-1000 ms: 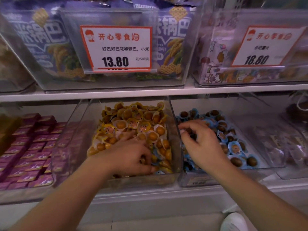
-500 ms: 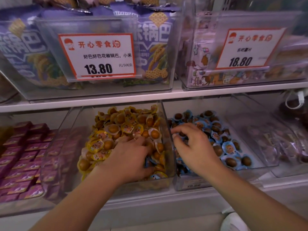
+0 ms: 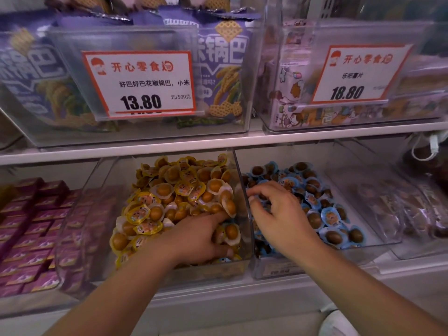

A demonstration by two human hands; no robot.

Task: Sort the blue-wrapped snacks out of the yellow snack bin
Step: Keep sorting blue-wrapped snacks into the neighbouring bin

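Observation:
The clear yellow snack bin point(image 3: 93, 214) sits on the lower shelf, heaped with yellow-wrapped snacks point(image 3: 169, 190). My left hand point(image 3: 201, 238) lies in its front right corner, index finger stretched into the pile and the other fingers buried. A blue-wrapped snack point(image 3: 224, 259) peeks out by my thumb. To the right, a clear bin point(image 3: 278, 270) holds blue-wrapped snacks point(image 3: 327, 214). My right hand point(image 3: 278, 214) hovers over its left side with fingers curled down; what is in the palm is hidden.
A clear divider wall point(image 3: 242, 190) separates the two bins. Purple boxes point(image 3: 29, 226) fill the shelf at left. Bagged snacks sit in a clear bin point(image 3: 400, 202) at right. The upper shelf point(image 3: 218, 141) carries bins with price tags point(image 3: 140, 83).
My left hand has pushed a little deeper into the yellow snacks. My right hand stays curled over the blue bin's left side. The view has shifted slightly.

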